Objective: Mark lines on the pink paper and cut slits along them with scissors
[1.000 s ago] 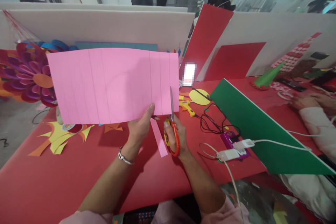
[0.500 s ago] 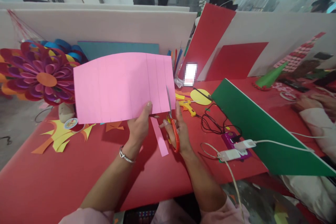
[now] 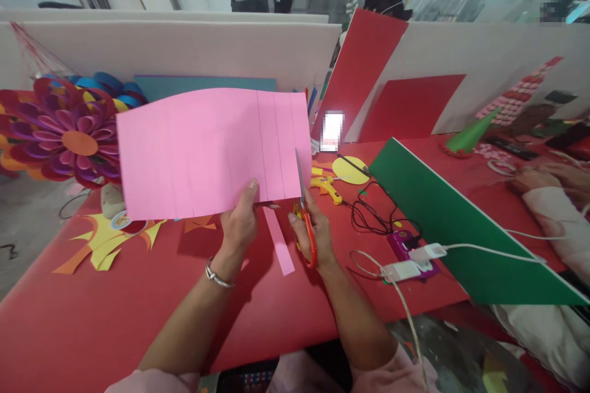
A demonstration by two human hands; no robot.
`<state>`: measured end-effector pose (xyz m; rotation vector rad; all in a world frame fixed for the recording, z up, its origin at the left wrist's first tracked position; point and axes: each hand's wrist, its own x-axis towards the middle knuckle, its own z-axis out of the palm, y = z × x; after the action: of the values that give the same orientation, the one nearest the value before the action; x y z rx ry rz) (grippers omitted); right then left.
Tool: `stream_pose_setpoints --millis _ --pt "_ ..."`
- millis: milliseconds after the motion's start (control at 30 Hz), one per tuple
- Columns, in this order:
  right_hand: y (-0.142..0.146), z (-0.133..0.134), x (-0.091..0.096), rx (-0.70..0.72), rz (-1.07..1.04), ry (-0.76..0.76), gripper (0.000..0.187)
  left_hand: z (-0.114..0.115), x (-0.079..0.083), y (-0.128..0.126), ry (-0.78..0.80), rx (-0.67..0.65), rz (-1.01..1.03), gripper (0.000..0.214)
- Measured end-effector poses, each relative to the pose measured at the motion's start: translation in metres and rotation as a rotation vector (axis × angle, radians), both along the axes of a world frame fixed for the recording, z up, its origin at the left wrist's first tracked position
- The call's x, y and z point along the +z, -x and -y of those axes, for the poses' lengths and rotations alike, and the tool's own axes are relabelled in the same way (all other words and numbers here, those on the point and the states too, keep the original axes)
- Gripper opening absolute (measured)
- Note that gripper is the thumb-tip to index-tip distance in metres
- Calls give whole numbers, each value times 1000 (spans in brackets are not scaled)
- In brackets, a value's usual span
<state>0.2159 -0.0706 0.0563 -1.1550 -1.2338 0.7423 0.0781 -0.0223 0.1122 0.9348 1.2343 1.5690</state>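
A large sheet of pink paper (image 3: 207, 147), ruled with faint upright lines, is held up by my left hand (image 3: 239, 218), thumb in front at its lower edge and the other fingers hidden behind. My right hand (image 3: 316, 230) grips orange-handled scissors (image 3: 311, 239). Their blades point upward at the sheet's right end, one blade lying in front of the paper along a cut near the right edge. Below the sheet, a narrow pink paper strip (image 3: 279, 242) lies on the red tabletop (image 3: 258, 313) between my two hands.
Yellow and orange paper scraps (image 3: 104, 239) lie at left, near a layered paper flower (image 3: 78, 141). To the right are a yellow glue gun (image 3: 328, 188), tangled black cable, a purple power strip (image 3: 415, 255) and a leaning green board (image 3: 461, 227). Another person's hands (image 3: 537, 178) rest far right.
The pink sheet has shifted slightly left with my left hand, and its cut-off edge section on the right bends farther aside. The scissors stay at the cut near the right edge.
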Motion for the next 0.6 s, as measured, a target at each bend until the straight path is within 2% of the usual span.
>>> stream_pose_setpoints --millis 200,333,467,600 --pt "0 1 -3 32 -76 68 64 -8 -6 -1 -92 11 33 29" --pt "1 1 -2 51 -45 79 64 -5 -7 3 -132 -7 50 34" --pt "11 4 -2 116 39 51 63 5 -14 20 -154 43 87 35" --pt "27 9 -4 250 34 96 59 20 -30 40 -85 100 123 35"
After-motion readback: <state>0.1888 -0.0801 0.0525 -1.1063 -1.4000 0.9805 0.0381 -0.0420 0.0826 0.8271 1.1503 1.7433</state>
